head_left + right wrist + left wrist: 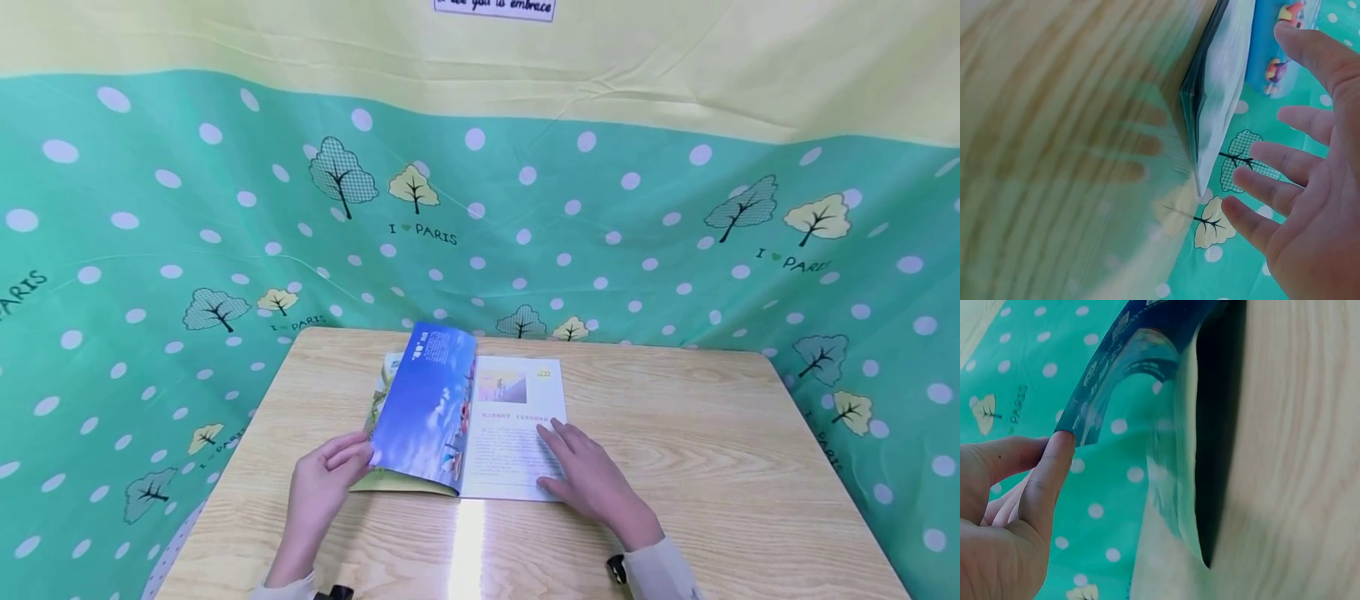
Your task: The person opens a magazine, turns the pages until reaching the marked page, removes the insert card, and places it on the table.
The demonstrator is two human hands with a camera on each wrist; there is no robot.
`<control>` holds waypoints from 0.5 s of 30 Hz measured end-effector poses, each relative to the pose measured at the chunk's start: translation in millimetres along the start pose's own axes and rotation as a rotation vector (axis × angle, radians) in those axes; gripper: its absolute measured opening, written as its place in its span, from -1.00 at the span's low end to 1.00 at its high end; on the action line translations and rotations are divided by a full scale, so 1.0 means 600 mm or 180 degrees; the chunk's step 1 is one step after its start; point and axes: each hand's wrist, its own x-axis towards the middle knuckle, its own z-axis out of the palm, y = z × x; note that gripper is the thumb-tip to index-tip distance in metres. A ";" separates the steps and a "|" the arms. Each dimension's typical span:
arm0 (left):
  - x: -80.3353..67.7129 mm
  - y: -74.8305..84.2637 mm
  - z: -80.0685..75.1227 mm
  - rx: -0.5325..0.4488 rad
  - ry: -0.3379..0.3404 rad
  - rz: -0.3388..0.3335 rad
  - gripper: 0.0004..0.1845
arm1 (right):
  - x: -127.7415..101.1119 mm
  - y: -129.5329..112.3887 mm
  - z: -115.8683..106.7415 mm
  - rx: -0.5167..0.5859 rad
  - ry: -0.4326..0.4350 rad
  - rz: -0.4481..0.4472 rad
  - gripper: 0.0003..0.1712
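An open picture book [517, 433] lies on the wooden table [712, 433], a little left of its middle. One blue glossy page [427, 408] stands curved up over the left half. My left hand [330, 475] is at that page's outer edge, its fingers nearly straight. In the left wrist view the thumb tip [1060, 440] touches the edge of the raised page [1122, 356]. My right hand [588, 475] lies flat on the right-hand page with its fingers spread. The right wrist view shows that hand [1310, 206] open beside the book's edge [1219, 81].
A green cloth [600, 208] with white dots and trees hangs behind and around the table as a backdrop. Bare wood [750, 500] stretches to the right of the book. The table's front edge is near my wrists.
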 end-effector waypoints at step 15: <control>0.007 -0.037 -0.032 -0.0069 0.0192 -0.0152 -0.56 | -0.010 0.008 0.005 -0.0065 -0.0236 0.0062 0.10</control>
